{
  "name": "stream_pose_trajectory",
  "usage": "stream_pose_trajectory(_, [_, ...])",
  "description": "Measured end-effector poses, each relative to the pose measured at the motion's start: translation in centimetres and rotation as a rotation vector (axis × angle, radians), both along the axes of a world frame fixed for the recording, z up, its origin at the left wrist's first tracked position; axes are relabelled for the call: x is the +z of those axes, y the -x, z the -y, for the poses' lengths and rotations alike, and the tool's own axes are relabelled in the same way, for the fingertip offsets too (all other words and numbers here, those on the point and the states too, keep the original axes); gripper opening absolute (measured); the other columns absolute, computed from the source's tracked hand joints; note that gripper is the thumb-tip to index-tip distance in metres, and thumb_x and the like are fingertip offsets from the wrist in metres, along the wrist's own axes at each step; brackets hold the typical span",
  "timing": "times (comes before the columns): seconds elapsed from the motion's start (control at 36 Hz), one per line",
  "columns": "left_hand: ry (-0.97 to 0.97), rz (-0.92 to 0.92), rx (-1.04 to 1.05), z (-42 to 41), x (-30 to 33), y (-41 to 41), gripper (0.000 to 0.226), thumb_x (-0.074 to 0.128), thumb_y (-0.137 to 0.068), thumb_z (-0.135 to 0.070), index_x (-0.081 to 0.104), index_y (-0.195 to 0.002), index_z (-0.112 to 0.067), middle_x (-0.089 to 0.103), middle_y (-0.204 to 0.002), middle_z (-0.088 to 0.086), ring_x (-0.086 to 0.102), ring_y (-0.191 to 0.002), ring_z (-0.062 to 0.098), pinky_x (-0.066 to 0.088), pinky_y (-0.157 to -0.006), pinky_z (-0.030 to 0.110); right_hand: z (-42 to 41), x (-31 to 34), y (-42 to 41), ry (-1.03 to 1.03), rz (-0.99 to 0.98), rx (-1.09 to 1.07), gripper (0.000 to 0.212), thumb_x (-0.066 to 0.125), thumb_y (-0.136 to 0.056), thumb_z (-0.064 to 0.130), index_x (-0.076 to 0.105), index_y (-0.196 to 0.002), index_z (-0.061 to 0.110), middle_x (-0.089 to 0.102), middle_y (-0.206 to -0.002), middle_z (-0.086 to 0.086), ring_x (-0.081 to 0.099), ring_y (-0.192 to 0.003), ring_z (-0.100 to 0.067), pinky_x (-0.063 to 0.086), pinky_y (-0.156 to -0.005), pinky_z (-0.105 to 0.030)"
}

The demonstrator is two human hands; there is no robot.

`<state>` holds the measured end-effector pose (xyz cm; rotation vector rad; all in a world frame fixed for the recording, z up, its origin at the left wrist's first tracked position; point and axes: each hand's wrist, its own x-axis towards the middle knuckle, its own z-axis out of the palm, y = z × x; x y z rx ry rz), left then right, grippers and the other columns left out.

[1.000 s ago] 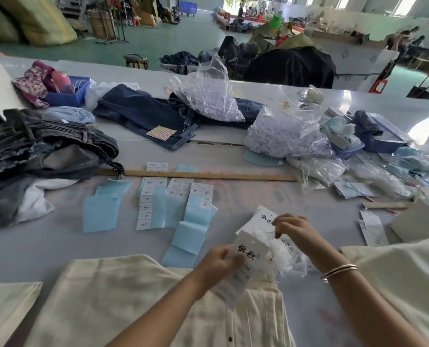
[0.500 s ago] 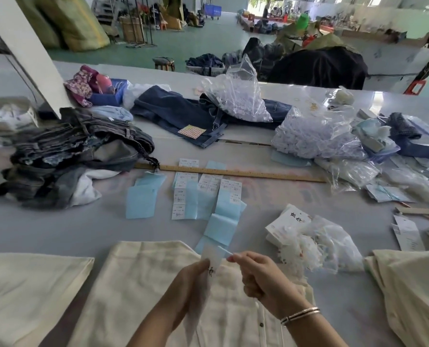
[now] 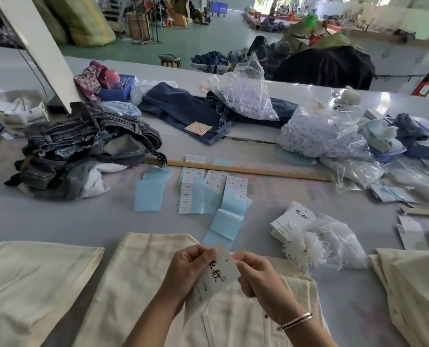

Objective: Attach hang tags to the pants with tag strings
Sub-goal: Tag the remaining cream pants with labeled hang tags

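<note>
Head view, left hand (image 3: 188, 269) and right hand (image 3: 256, 276) pinching hang tag (image 3: 214, 278) printed "1103#", over cream pants (image 3: 143, 284).

Both forearms are bare, with no sleeves in view. The right wrist wears a thin silver metal bangle (image 3: 295, 321) of two narrow bands; the left wrist is unadorned.
</note>
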<state>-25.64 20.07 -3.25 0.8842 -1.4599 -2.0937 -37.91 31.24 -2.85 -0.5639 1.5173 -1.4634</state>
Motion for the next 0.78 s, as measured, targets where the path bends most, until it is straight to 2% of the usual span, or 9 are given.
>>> stream_pose_trajectory(0.06, [0.018, 0.006, -0.016, -0.05, 0.13, -0.03, 0.024, 0.079, -0.069, -0.039, 0.072, -0.064, -0.017, 0.067, -0.064, 0.005, 0.06, -0.056, 0.011, 0.046, -0.051, 0.019, -0.23, -0.15, -0.14, 0.03, -0.008, 0.015, 0.03, 0.052, -0.095, 0.009, 0.071, -0.072, 0.016, 0.032, -0.053, 0.001, 0.02, -0.041, -0.007, 0.016, -0.041, -0.018])
stream_pose_trajectory(0.14, [0.028, 0.013, -0.02, -0.17, 0.33, -0.04, 0.025, 0.08, -0.07, -0.041, 0.072, -0.063, -0.018, 0.067, -0.063, 0.004, 0.06, -0.055, 0.011, 0.045, -0.051, 0.019, -0.42, 0.01, -0.26, 0.068, -0.023, 0.042, 0.017, 0.06, -0.084, 0.024, 0.072, -0.075, 0.016, 0.032, -0.054, 0.001, 0.02, -0.041, -0.005, 0.017, -0.041, -0.017])
stream_pose_trajectory(0.22, [0.016, 0.025, -0.022, -0.3, 0.52, -0.05, 0.022, 0.073, -0.07, -0.038, 0.071, -0.063, -0.018, 0.067, -0.063, 0.005, 0.059, -0.055, 0.011, 0.045, -0.051, 0.02, -0.55, -0.19, -0.16, 0.101, -0.022, 0.059, 0.019, 0.065, -0.076, 0.034, 0.073, -0.076, 0.017, 0.034, -0.054, -0.001, 0.02, -0.041, -0.005, 0.018, -0.041, -0.017])
stream_pose_trajectory(0.31, [0.026, 0.041, -0.035, -0.32, 0.6, -0.11, 0.023, 0.077, -0.072, -0.038, 0.071, -0.064, -0.018, 0.066, -0.063, 0.004, 0.058, -0.055, 0.011, 0.045, -0.051, 0.02, -0.65, -0.38, 0.03, 0.139, -0.005, 0.077, 0.024, 0.07, -0.071, 0.04, 0.073, -0.077, 0.017, 0.035, -0.05, 0.005, 0.02, -0.041, -0.006, 0.017, -0.042, -0.018])
stream_pose_trajectory(0.42, [0.021, 0.048, -0.03, -0.34, 0.69, -0.15, 0.021, 0.073, -0.07, -0.037, 0.071, -0.064, -0.017, 0.066, -0.064, 0.005, 0.058, -0.056, 0.013, 0.045, -0.052, 0.021, -0.74, -0.42, 0.1, 0.158, -0.002, 0.092, 0.022, 0.069, -0.071, 0.039, 0.072, -0.075, 0.017, 0.034, -0.049, 0.007, 0.02, -0.041, -0.006, 0.017, -0.043, -0.017])
stream_pose_trajectory(0.56, [0.038, 0.04, -0.033, -0.27, 0.65, -0.22, 0.023, 0.078, -0.074, -0.035, 0.072, -0.066, -0.014, 0.067, -0.066, 0.007, 0.059, -0.057, 0.014, 0.046, -0.052, 0.022, -0.86, -0.2, -0.05, 0.16, -0.035, 0.099, 0.017, 0.064, -0.075, 0.034, 0.071, -0.072, 0.018, 0.037, -0.048, 0.009, 0.024, -0.04, -0.004, 0.021, -0.042, -0.015])
stream_pose_trajectory(0.64, [0.069, 0.054, -0.053, -0.26, 0.54, -0.15, 0.022, 0.076, -0.072, -0.036, 0.073, -0.067, -0.015, 0.069, -0.066, 0.006, 0.061, -0.058, 0.013, 0.047, -0.053, 0.022, -0.9, 0.07, -0.02, 0.157, -0.062, 0.101, 0.018, 0.058, -0.081, 0.025, 0.071, -0.07, 0.02, 0.04, -0.049, 0.007, 0.025, -0.042, -0.004, 0.022, -0.044, -0.015])
stream_pose_trajectory(0.78, [0.198, 0.098, -0.063, -0.13, 0.08, -0.02, 0.019, 0.071, -0.071, -0.038, 0.074, -0.067, -0.02, 0.071, -0.066, 0.003, 0.063, -0.059, 0.01, 0.048, -0.054, 0.021, -0.9, 0.28, 0.21, 0.144, -0.126, 0.106, 0.013, 0.059, -0.08, 0.026, 0.068, -0.071, 0.025, 0.047, -0.054, 0.006, 0.027, -0.047, -0.004, 0.024, -0.047, -0.016])
